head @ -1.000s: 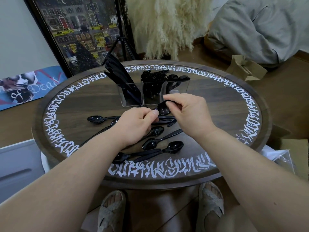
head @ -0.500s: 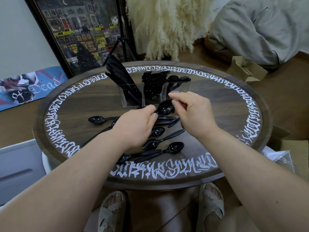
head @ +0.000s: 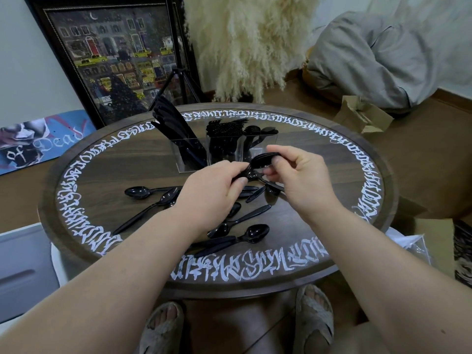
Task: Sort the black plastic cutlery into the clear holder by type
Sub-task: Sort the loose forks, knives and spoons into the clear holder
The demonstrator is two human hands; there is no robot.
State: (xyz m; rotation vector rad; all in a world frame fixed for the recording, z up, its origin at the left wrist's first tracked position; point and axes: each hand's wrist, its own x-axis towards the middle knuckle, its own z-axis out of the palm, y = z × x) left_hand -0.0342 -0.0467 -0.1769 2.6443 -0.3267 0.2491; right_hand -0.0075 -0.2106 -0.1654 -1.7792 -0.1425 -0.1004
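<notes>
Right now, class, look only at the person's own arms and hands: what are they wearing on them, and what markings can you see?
Both forearms are bare, with no sleeves in view. The left hand and right hand wear no gloves, and no rings, watch or bracelets show. The right forearm has a few small dark moles. Fingernails look short and unpainted.

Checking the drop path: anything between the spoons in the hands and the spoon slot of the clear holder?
Nothing visible. The right hand and left hand hold stacked spoons just in front of the clear holder, whose right-end spoon compartment is open-topped.
</notes>
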